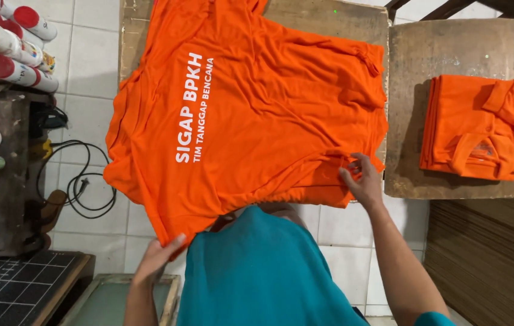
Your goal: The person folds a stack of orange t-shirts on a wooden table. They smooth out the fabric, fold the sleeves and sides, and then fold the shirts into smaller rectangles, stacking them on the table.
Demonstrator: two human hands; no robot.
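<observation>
The left hand (pixel 159 256) sits at about seven o'clock in the view, fingers curled under and over the near corner of the orange shirt (pixel 251 102), pinching the hem there. The right hand (pixel 361 178) lies at about four o'clock, palm down and fingers spread fairly flat on the shirt's lower right edge, pressing a fold of cloth rather than closing round it.

The shirt is bright orange, spread back-up over a worn wooden board (pixel 329 18), with white printed lettering running sideways down its left half. It is rumpled, with creases fanning toward the right hand, and one short sleeve pokes out at about two o'clock. Its left edge overhangs the board above the white tiled floor (pixel 91 60).

At three o'clock, on a second wooden board (pixel 450 48), rests a folded stack of orange shirts (pixel 477 127) (same colour, neatly squared, a sleeve turned over the top). At nine to eleven o'clock a dark shelf (pixel 6 181) holds plastic bottles (pixel 3 42) lying on their sides, some with red caps; what is in them cannot be made out. A black cable (pixel 79 181) loops on the floor beside it.

The person's teal top (pixel 257 271) hides the shirt's near middle edge, and the shirt's collar end is cut off at twelve o'clock. A framed screen (pixel 118 299) at six o'clock shows only partly.
</observation>
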